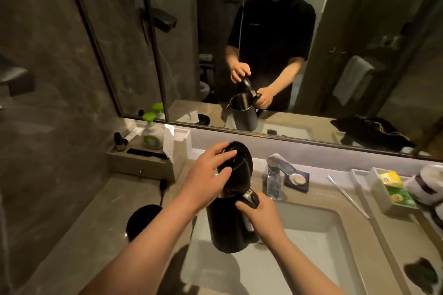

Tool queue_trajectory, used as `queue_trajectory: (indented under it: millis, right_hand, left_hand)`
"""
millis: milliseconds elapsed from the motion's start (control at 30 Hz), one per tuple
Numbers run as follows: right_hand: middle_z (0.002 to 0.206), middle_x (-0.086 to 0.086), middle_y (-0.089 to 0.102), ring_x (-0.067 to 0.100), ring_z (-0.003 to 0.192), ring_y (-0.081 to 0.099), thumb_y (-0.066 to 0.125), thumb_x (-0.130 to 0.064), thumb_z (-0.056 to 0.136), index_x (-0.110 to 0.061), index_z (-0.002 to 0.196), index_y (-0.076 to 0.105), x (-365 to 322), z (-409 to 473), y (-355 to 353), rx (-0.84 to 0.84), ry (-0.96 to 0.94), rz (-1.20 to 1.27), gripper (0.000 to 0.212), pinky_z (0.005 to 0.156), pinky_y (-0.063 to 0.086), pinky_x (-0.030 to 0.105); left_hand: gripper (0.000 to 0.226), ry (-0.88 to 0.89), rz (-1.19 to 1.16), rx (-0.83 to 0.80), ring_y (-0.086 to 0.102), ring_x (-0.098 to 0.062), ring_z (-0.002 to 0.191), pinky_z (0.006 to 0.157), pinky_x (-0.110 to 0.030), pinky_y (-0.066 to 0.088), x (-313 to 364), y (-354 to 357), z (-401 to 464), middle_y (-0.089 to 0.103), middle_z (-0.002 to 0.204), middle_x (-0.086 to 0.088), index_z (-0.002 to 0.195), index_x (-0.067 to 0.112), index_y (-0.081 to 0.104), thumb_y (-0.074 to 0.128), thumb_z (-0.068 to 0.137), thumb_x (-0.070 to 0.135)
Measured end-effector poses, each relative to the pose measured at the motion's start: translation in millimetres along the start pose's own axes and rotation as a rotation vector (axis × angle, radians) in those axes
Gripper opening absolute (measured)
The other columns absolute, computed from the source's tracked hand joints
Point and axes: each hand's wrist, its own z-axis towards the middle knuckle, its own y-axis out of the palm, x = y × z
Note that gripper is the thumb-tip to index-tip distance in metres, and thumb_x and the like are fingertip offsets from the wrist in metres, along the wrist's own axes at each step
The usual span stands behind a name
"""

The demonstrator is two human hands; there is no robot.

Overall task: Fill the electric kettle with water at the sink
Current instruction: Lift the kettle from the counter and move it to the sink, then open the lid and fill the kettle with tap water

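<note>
Now the right hand (261,213) grips the black cylindrical kettle (227,230) by its handle (251,199) over the sink (316,235), left hand (206,175) pinching the glossy round lid (241,163)

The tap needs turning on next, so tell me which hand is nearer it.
Right. The right hand grips the kettle by its handle just in front of the tap; the left hand holds the open lid, farther left, across the kettle.

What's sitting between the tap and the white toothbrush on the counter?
A dark square dish holding a round pale bar, seemingly soap, as the head view shows.
</note>
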Motion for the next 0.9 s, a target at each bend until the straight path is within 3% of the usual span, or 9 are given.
queue_trajectory:
  millis: [133, 267, 367, 633, 800, 900]
  right_hand:
    - [0.070, -0.017, 0.075, -0.001, 0.062, 0.067, 0.082, -0.031, 0.074, -0.025, 0.081, 0.071, 33.3, -21.1, -47.7, 0.111, 0.070, 0.031, 0.014, 0.058, 0.045, 0.022]
    - [0.054, -0.012, 0.069, 0.001, 0.049, 0.059, 0.083, -0.027, 0.072, -0.023, 0.065, 0.069, 71.7, -37.7, -99.7, 0.180, 0.170, 0.001, 0.017, 0.055, 0.044, 0.027]
    - [0.049, -0.010, 0.065, -0.001, 0.044, 0.056, 0.081, -0.022, 0.076, -0.028, 0.057, 0.068, 94.0, -42.0, -125.1, 0.191, 0.217, 0.016, 0.023, 0.053, 0.043, 0.027]
    - [0.051, -0.007, 0.058, 0.017, 0.052, 0.051, 0.077, -0.025, 0.080, -0.023, 0.068, 0.063, 132.8, -10.3, -137.8, 0.151, 0.290, 0.083, 0.018, 0.054, 0.044, 0.030]
    - [0.049, -0.004, 0.057, 0.015, 0.048, 0.052, 0.078, -0.025, 0.078, -0.014, 0.069, 0.060, 149.5, 14.7, -133.1, 0.158, 0.326, 0.126, 0.022, 0.055, 0.044, 0.032]
    - [0.050, -0.004, 0.057, 0.014, 0.048, 0.052, 0.077, -0.023, 0.080, -0.011, 0.072, 0.062, 156.0, 23.2, -130.3, 0.149, 0.336, 0.150, 0.021, 0.056, 0.045, 0.029]
  left_hand:
    - [0.037, -0.060, -0.072, -0.067, 0.047, -0.004, 0.119, 0.101, -0.032, 0.040, -2.1, 31.6, 10.5, 0.054, 0.131, 0.009, 0.128, 0.029, 0.056, 0.051, 0.092, 0.026]
    - [0.034, -0.156, -0.007, -0.208, 0.056, -0.015, 0.111, 0.098, -0.042, 0.044, -22.3, 68.8, 24.1, 0.061, 0.126, 0.000, 0.124, 0.023, 0.059, 0.054, 0.090, 0.022]
    - [0.035, -0.177, 0.063, -0.314, 0.057, -0.015, 0.107, 0.095, -0.036, 0.045, -34.0, 98.6, 36.1, 0.063, 0.124, -0.002, 0.124, 0.021, 0.059, 0.053, 0.090, 0.026]
    - [0.045, -0.073, 0.344, -0.436, 0.049, -0.024, 0.120, 0.099, -0.040, 0.040, -54.2, 171.0, 99.1, 0.052, 0.136, -0.005, 0.131, 0.024, 0.052, 0.055, 0.087, 0.028]
    - [0.054, 0.068, 0.526, -0.460, 0.040, -0.027, 0.127, 0.100, -0.045, 0.041, -66.2, 203.2, 126.9, 0.040, 0.147, -0.001, 0.137, 0.027, 0.043, 0.054, 0.085, 0.034]
    - [0.051, 0.149, 0.635, -0.458, 0.039, -0.026, 0.123, 0.096, -0.043, 0.042, -70.3, 212.6, 135.8, 0.045, 0.142, 0.000, 0.133, 0.027, 0.047, 0.054, 0.085, 0.042]
